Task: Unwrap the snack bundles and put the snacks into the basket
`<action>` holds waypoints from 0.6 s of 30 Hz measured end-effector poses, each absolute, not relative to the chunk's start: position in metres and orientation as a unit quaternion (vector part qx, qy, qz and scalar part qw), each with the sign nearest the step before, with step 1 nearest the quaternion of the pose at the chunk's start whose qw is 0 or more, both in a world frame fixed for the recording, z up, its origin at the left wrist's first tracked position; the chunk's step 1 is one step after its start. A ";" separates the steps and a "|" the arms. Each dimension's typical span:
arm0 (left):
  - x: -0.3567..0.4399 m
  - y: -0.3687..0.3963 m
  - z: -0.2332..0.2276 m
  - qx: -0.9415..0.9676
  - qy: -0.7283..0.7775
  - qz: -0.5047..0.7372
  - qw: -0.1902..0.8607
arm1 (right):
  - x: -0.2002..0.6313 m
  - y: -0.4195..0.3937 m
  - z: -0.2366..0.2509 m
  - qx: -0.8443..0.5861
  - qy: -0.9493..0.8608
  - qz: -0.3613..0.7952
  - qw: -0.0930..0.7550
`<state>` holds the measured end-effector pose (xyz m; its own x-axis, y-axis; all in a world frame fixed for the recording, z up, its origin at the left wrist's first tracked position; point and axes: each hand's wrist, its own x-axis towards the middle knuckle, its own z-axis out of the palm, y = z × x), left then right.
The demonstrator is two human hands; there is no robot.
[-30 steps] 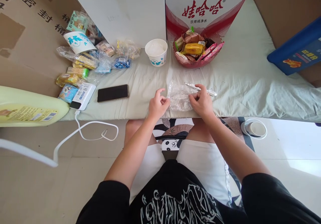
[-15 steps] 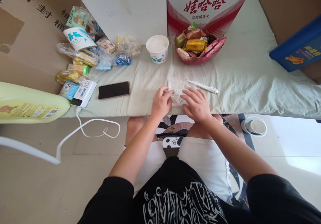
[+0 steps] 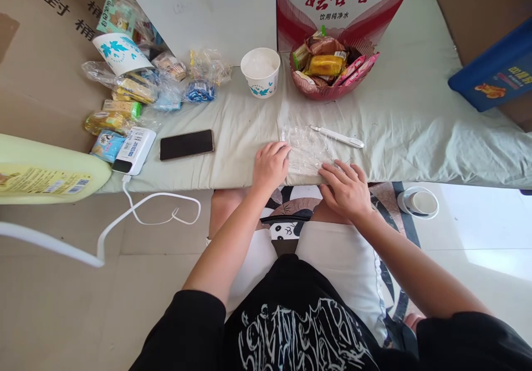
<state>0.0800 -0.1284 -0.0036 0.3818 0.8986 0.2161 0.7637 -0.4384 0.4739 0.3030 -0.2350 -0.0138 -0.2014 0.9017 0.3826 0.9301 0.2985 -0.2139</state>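
Observation:
A clear, crinkled plastic bag (image 3: 307, 152) lies spread near the front edge of the cloth-covered bench. My left hand (image 3: 270, 167) is at its left edge, the fingers bent together and closed over the plastic. At the lower right corner of the bag, my right hand (image 3: 347, 189) rests palm down, fingers apart and stretched forward over the edge. Just beyond the bag is a slim white craft knife (image 3: 338, 137), slanting down to the right, touched by neither hand.
Behind stand a white paper cup (image 3: 260, 77) and a red bowl (image 3: 328, 89) of wrapped snacks. To the left are a phone (image 3: 187, 144), a white power bank (image 3: 135, 150) with a cable, more packaged snacks (image 3: 139, 90) and a yellow bottle (image 3: 50, 169). A blue container (image 3: 494, 72) stands right.
My right hand has slid right and toward me across the plastic bag, which now shows flatter and wider. The left hand stays at the left edge. The view has shifted slightly.

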 end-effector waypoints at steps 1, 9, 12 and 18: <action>0.080 -0.128 -0.003 0.819 0.507 0.224 0.151 | 0.300 -0.232 -0.011 -0.596 -0.768 -0.035 0.233; 0.080 -0.130 0.003 0.830 0.497 0.207 0.146 | 0.277 -0.191 -0.003 -0.573 -0.791 0.028 0.212; 0.079 -0.135 0.003 0.861 0.449 0.201 0.125 | 0.279 -0.192 -0.011 -0.576 -0.792 0.037 0.199; 0.073 -0.151 -0.002 0.930 0.305 0.164 0.121 | 0.290 -0.223 -0.015 -0.543 -0.820 0.005 0.180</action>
